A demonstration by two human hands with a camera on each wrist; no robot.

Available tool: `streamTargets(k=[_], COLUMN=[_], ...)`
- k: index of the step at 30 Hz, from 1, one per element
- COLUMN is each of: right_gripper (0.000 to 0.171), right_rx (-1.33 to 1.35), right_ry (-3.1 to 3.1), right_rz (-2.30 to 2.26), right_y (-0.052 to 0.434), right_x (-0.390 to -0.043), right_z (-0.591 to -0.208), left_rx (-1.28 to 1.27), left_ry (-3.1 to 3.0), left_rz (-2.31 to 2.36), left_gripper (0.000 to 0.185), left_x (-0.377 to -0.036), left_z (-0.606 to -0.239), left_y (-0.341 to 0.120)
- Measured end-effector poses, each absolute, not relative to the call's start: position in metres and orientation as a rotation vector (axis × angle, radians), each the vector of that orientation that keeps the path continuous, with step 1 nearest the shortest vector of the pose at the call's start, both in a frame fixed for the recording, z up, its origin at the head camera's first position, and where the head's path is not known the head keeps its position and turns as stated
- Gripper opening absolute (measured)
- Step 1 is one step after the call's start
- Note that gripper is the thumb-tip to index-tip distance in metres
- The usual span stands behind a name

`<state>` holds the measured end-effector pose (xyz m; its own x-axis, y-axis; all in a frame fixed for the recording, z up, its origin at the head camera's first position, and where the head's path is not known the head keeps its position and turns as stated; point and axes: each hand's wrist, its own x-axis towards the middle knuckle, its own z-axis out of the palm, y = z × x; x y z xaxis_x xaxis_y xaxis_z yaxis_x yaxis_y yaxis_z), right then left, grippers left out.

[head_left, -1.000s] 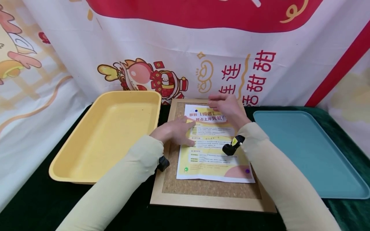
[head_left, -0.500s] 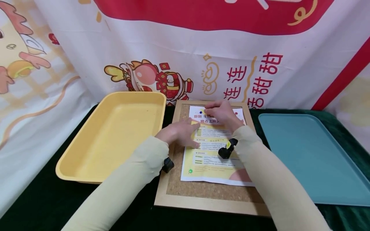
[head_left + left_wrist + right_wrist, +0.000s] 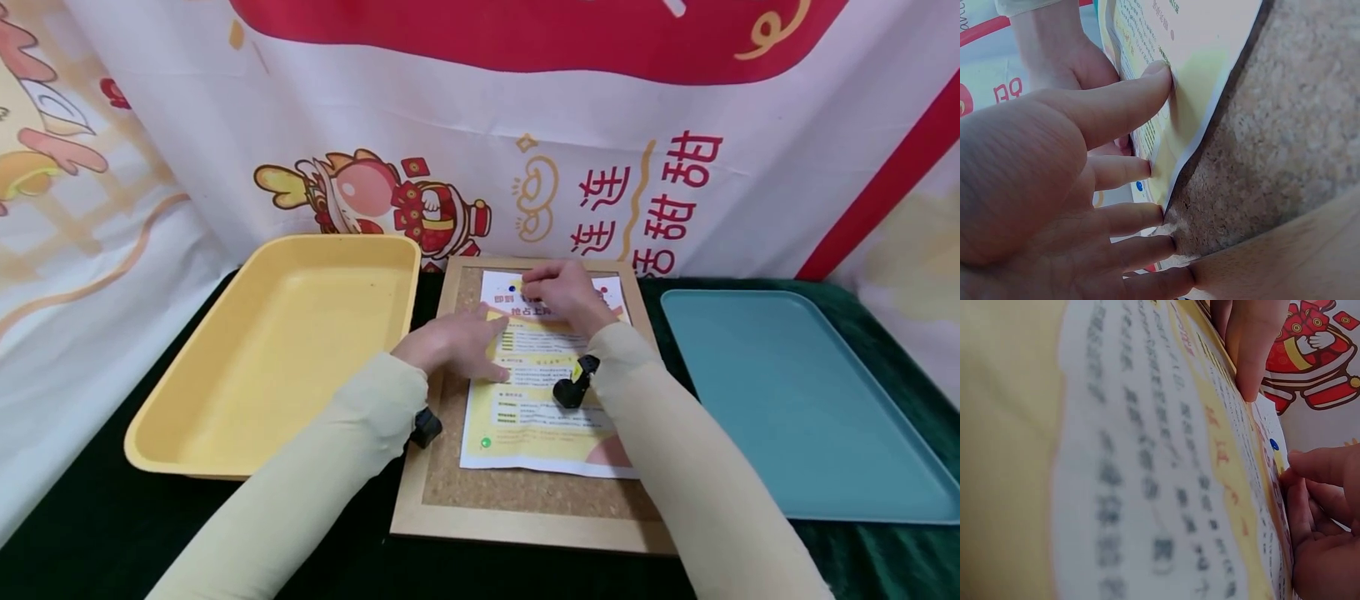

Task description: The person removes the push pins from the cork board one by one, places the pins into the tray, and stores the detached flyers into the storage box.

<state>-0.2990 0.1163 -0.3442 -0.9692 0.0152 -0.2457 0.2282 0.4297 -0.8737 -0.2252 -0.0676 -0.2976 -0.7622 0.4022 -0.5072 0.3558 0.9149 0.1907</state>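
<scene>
The left hand (image 3: 457, 343) presses flat, fingers straight, on the flyer's (image 3: 540, 400) left edge on the cork board (image 3: 525, 500). The right hand (image 3: 562, 292) rests curled at the flyer's far end near a blue pin (image 3: 512, 286); whether it pinches anything I cannot tell.

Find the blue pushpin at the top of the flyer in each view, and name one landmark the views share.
Head: blue pushpin at the flyer's top left corner, beside the right hand.
Left wrist: small blue dot past the left hand's fingers.
Right wrist: blue dot above the right fingertips.
Shared landmark: the flyer.
</scene>
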Motion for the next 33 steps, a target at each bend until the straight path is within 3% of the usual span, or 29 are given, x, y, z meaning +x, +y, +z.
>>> streamTargets(k=[33], right_gripper=[0.017], right_rx=[0.261], right_ry=[2.568], right_rz=[-1.466], right_y=[0.102], right_x=[-0.303], right_z=[-0.346], left_rx=[0.508], left_ry=[2.511], left_rz=[0.106], left_gripper=[0.091], left_x=[-0.226], left_z=[-0.298], left_y=[-0.066])
